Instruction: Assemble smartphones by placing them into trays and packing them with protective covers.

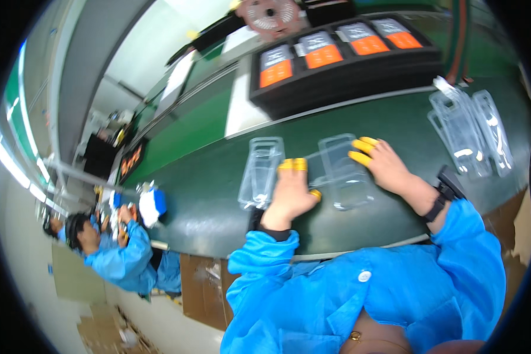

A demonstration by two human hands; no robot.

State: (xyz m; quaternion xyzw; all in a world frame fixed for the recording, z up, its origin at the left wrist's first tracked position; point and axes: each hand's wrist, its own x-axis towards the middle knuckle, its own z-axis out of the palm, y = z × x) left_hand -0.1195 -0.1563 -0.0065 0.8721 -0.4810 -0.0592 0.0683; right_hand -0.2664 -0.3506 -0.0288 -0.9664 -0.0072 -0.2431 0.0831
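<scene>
Yellow finger covers are on fingertips of both my hands. My left hand [289, 197] reaches over the table with fingers stretched out and thumb spread, just right of a clear plastic blister shell [261, 168]; whether it touches the shell I cannot tell. My right hand [389, 171] has its fingers extended at the upper right edge of another clear plastic shell [343, 162], which lies between my hands. Its fingertips seem to rest by that edge, not wrapped round it. More clear shells [466, 133] lie overlapping in a pile to the far right.
Beyond the green table [200, 194] stands a black tray [348, 68] holding several orange-and-grey packages. A pink fan [269, 15] is behind it. At left, a co-worker in blue [124, 259] sits near a blue-and-white object [152, 205]. A cardboard box [203, 289] stands below the table edge.
</scene>
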